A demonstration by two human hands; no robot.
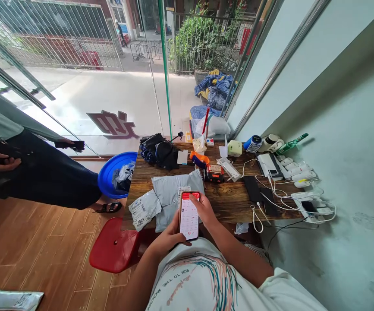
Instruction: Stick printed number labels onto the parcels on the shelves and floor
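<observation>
Upright in front of the shirt, a phone (189, 218) shows a white screen with a red bar on top. My left hand (170, 235) is wrapped round its left side and lower edge, the thumb over the screen's lower left corner. At the upper right of the screen is my right hand (204, 210), a finger over the red bar; its other fingers are partly hidden. Grey parcels (169, 188) lie on the wooden table (222, 198) just beyond the phone. A smaller labelled parcel (145, 209) rests to their left.
A black bundle (161, 151), an orange tape dispenser (200, 159), chargers and white cables (282, 196) lie on the table. Left are a blue bin (107, 177), a red stool (114, 248) and a standing person (44, 172). A wall (345, 129) is at right.
</observation>
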